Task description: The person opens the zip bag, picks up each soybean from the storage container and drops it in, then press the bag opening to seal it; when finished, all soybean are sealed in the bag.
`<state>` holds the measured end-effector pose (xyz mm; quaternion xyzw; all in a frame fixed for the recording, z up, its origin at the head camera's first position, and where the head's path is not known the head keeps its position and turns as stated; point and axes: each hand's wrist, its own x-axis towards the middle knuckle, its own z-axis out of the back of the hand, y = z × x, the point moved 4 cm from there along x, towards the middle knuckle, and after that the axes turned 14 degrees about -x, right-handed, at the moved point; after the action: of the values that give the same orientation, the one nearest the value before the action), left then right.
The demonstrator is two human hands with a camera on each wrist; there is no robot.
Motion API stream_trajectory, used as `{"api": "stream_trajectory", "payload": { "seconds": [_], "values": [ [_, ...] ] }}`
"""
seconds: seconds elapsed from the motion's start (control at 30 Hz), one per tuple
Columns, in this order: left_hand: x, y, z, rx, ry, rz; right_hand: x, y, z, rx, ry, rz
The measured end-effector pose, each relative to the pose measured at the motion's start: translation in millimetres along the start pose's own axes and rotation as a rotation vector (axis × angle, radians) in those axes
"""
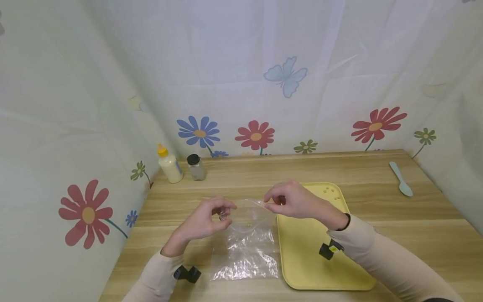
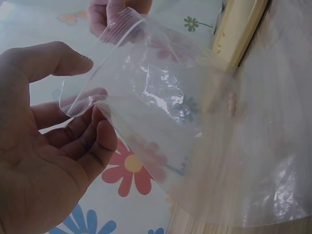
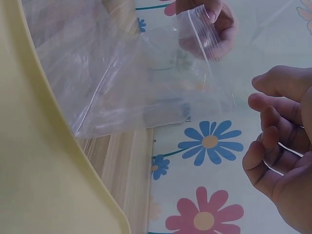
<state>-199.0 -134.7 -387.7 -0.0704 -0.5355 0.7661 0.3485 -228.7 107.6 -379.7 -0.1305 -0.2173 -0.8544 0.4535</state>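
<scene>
A clear zip-top plastic bag [image 1: 249,251] lies partly on the wooden table, its mouth raised. A few small yellowish pieces [image 2: 232,105] show through the film. My left hand [image 1: 205,218] holds one side of the mouth; in the left wrist view its curled fingers [image 2: 100,131] gather the film while the thumb stands apart. At the other side of the mouth is my right hand [image 1: 292,200]. Loosely bent, its thumb and index fingertips [image 3: 261,83] are right by the zip edge, with a gap between them in the right wrist view.
A yellow tray [image 1: 309,256] with small holes in one corner lies right of the bag, under my right forearm. Back left stand a white bottle with a yellow cap [image 1: 171,167] and a black-lidded jar [image 1: 196,168]. A pale spoon [image 1: 401,179] lies far right. Flowered curtains [image 1: 234,84] surround the table.
</scene>
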Motion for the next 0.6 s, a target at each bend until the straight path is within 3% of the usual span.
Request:
{"api": "stream_trajectory", "payload": {
  "seconds": [0.6],
  "values": [
    [-0.5, -1.4, 1.3, 0.002, -0.002, 0.005, -3.9, -26.0, -1.8, 0.022, 0.001, -0.116]
  ]
}}
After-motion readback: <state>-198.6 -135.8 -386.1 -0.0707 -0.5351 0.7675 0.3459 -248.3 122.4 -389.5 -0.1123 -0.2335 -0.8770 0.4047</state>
